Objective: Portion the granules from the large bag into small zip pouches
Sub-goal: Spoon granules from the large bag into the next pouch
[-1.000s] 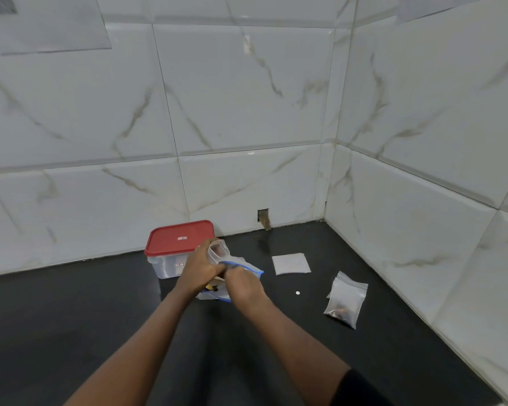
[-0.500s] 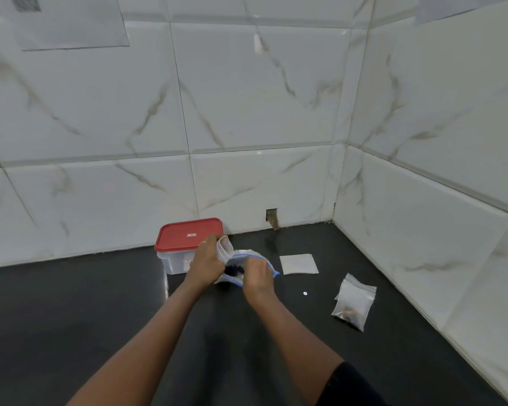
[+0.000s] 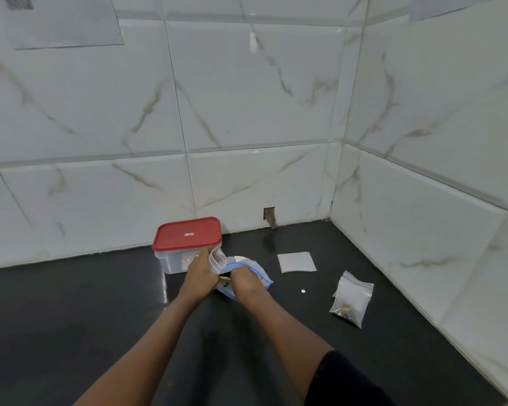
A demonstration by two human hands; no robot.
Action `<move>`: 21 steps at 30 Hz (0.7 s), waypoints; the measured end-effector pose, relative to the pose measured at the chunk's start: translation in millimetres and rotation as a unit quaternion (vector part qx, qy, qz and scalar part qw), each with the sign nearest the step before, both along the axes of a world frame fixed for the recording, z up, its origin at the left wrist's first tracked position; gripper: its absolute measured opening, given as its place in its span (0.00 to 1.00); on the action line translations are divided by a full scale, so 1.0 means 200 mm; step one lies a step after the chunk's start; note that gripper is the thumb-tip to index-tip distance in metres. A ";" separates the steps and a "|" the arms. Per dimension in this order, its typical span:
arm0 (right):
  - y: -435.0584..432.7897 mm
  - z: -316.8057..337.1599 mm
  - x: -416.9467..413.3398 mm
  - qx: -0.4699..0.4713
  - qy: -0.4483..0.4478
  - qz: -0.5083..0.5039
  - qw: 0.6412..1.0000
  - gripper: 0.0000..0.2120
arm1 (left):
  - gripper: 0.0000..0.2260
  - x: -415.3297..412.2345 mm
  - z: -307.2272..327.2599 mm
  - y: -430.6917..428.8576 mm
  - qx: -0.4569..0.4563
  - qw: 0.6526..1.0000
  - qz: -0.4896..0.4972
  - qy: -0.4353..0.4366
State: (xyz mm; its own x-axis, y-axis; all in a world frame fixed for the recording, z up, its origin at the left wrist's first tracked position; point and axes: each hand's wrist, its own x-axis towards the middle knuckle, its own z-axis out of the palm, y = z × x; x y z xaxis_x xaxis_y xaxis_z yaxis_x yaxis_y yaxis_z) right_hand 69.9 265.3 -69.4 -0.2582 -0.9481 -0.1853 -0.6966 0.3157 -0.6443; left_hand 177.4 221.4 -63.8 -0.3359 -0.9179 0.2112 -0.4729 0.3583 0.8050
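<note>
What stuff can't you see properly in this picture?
Head view: right hand covers what the large bag holds.
Head view: left hand hides the lower part of the small pouch.
Head view: white speck, too small to name.
Head view: label on the red-lidded tub, too blurry.

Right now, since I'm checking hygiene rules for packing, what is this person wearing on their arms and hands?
No gloves on the left hand or the right hand. The left forearm and right forearm are bare. A black sleeve covers the right upper arm.
</note>
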 end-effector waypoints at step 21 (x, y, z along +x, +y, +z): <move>0.08 0.02 0.12 -0.073 -0.334 -0.185 0.921 0.12 | 0.22 -0.07 0.07 0.00 -0.022 0.999 0.022 0.022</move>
State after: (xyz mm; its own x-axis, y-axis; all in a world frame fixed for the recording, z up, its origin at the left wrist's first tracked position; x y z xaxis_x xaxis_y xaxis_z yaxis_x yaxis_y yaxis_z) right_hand 93.8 281.3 -65.5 -0.4440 -0.8450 -0.2979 0.0087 0.3284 -0.9445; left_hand 163.1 220.7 -49.7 -0.2857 -0.9207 0.2658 -0.4537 0.3742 0.8088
